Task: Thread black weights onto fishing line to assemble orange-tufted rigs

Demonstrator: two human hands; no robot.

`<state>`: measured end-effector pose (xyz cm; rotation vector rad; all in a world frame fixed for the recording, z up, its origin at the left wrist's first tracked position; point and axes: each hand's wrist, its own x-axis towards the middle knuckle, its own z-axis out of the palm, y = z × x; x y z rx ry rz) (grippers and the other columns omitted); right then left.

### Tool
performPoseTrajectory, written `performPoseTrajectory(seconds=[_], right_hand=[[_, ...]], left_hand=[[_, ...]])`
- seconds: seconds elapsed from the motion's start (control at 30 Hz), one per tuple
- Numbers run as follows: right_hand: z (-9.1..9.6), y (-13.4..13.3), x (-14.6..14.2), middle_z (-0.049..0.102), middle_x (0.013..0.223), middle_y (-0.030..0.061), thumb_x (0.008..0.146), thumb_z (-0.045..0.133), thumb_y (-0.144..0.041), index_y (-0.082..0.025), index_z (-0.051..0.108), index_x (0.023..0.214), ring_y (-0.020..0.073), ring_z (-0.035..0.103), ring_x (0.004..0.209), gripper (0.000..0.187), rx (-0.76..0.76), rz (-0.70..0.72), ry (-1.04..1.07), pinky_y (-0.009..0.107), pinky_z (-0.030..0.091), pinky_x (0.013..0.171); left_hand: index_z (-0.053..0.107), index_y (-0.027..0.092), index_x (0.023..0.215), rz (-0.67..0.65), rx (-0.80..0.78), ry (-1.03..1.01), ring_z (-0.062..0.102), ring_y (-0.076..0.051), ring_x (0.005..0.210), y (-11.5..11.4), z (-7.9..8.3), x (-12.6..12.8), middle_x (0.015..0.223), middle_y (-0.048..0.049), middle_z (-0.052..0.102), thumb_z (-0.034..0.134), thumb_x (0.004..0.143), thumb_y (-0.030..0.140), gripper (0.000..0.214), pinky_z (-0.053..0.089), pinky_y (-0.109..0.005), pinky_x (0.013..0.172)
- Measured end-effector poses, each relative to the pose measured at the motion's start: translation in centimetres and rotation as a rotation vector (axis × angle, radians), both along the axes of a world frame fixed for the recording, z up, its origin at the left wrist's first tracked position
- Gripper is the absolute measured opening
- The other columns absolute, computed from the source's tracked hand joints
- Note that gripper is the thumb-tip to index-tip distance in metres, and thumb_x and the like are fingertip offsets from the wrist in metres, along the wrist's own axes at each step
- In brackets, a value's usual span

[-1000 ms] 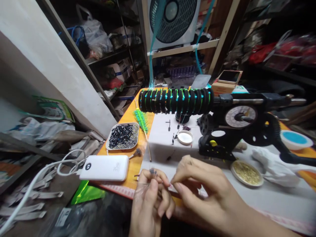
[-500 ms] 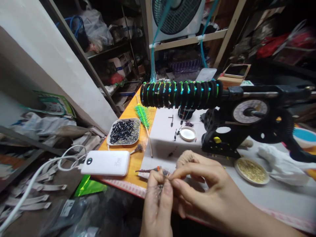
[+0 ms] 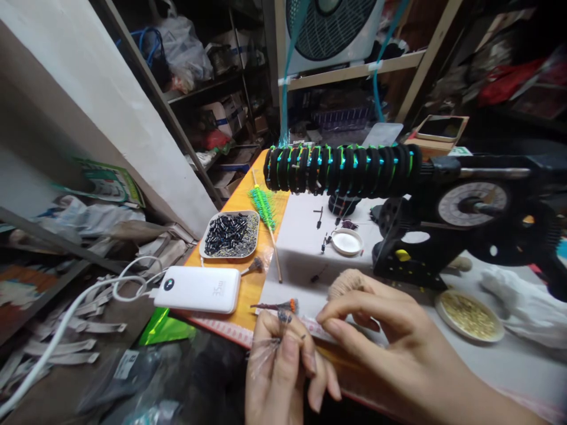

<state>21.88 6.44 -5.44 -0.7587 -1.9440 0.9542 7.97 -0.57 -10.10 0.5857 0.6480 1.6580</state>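
My left hand (image 3: 283, 372) is low in the middle, its thumb and fingers pinched on a small dark feathery tuft (image 3: 283, 317) with pale fibres trailing below. My right hand (image 3: 381, 348) sits just to its right, fingers curled, forefinger and thumb pinched close to the tuft on something I cannot make out. Both hover over the near edge of the white mat (image 3: 301, 248). A second tuft with an orange tip (image 3: 277, 306) lies on the mat just above my left hand.
A black winding machine (image 3: 460, 230) carries a roller of black rings with green and blue thread (image 3: 341, 170). Nearby are a tray of small dark parts (image 3: 230, 234), a white power bank (image 3: 198, 289), a green brush (image 3: 263, 206), a white lid (image 3: 346, 242), a dish of gold bits (image 3: 469, 307).
My view has shifted left and down slightly. My left hand lifted the tuft, then lowered it a little; my right hand's pinch moved away from the tuft to the right.
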Motion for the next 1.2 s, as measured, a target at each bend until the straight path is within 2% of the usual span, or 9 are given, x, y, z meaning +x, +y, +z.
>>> performPoseTrajectory(seconds=[0.3,0.47,0.53,0.63,0.73,0.8,1.0,1.1,1.2], right_hand=[[-0.1,-0.2,0.0,0.061,0.078,0.0015,0.093,0.062,-0.013,-0.021,0.074,0.082,0.0113,0.063,0.071,0.018,-0.061,0.015,-0.01,0.02,0.052,0.062],[-1.1,-0.7,-0.1,0.052,0.091,0.0007,0.097,0.061,-0.019,-0.026,0.076,0.098,0.0077,0.069,0.057,0.017,-0.407,0.223,0.226,0.017,0.06,0.049],[-1.5,-0.8,0.0,0.049,0.092,-0.0001,0.096,0.062,-0.018,-0.03,0.076,0.105,0.0079,0.07,0.055,0.021,-0.443,0.263,0.283,0.018,0.062,0.05],[-1.6,-0.7,0.0,0.053,0.088,0.0011,0.093,0.065,-0.013,-0.029,0.077,0.106,0.0087,0.068,0.059,0.024,-0.25,0.187,0.212,0.017,0.059,0.049],[-1.1,-0.6,0.0,0.06,0.078,0.0032,0.088,0.069,-0.009,-0.02,0.079,0.094,0.011,0.064,0.066,0.017,0.007,0.069,0.091,0.018,0.055,0.054],[-0.7,-0.7,-0.2,0.061,0.074,0.0038,0.085,0.067,-0.006,-0.017,0.078,0.085,0.012,0.062,0.068,0.015,0.088,0.046,0.026,0.019,0.051,0.056],[-0.2,-0.4,-0.1,0.058,0.076,0.0019,0.082,0.06,-0.003,-0.017,0.068,0.078,0.0099,0.056,0.067,0.017,0.152,0.011,-0.012,0.019,0.044,0.054],[-0.1,0.2,0.3,0.058,0.078,0.0009,0.084,0.057,-0.004,-0.019,0.063,0.077,0.0103,0.054,0.067,0.017,0.14,-0.062,-0.029,0.02,0.042,0.052],[0.1,0.5,0.6,0.058,0.075,-0.0016,0.088,0.054,-0.007,-0.021,0.059,0.08,0.0097,0.053,0.065,0.017,0.077,-0.023,-0.049,0.02,0.041,0.053]], left_hand=[[0.058,0.017,0.08,-0.008,0.016,-0.018,0.048,-0.001,0.043,0.0,0.0,0.1,0.071,0.0057,0.057,0.059,0.098,0.034,0.025,0.05,-0.018,0.052],[0.061,0.018,0.082,-0.046,-0.056,-0.013,0.054,-0.003,0.048,-0.2,-0.3,0.3,0.065,0.0049,0.058,0.065,0.095,0.036,0.022,0.046,-0.016,0.054],[0.06,0.019,0.081,-0.033,-0.096,-0.004,0.054,-0.004,0.05,-0.3,-0.4,0.6,0.063,0.0047,0.056,0.067,0.093,0.038,0.024,0.043,-0.014,0.053],[0.059,0.019,0.079,0.017,-0.153,0.035,0.052,-0.004,0.051,-0.2,-0.3,0.9,0.066,0.0037,0.057,0.071,0.089,0.041,0.027,0.038,-0.012,0.047],[0.064,0.02,0.084,0.073,-0.178,0.108,0.049,-0.003,0.05,-0.1,0.1,0.9,0.066,0.0043,0.054,0.074,0.086,0.043,0.025,0.037,-0.011,0.046],[0.065,0.02,0.086,0.121,-0.159,0.125,0.044,-0.001,0.048,0.0,0.3,0.8,0.069,0.0051,0.054,0.073,0.087,0.043,0.024,0.037,-0.01,0.048],[0.058,0.022,0.083,0.339,0.205,0.198,0.038,-0.005,0.046,0.9,1.6,-1.6,0.062,0.0069,0.046,0.061,0.097,0.033,0.018,0.038,-0.015,0.047],[0.051,0.018,0.073,0.424,0.138,0.318,0.039,-0.007,0.051,1.4,2.2,-4.3,0.066,0.0049,0.047,0.062,0.096,0.027,0.027,0.041,-0.017,0.05],[0.052,0.02,0.077,0.265,0.004,0.728,0.053,-0.011,0.07,1.7,2.1,-7.0,0.086,-0.0003,0.061,0.063,0.093,0.018,0.02,0.045,-0.02,0.063]])
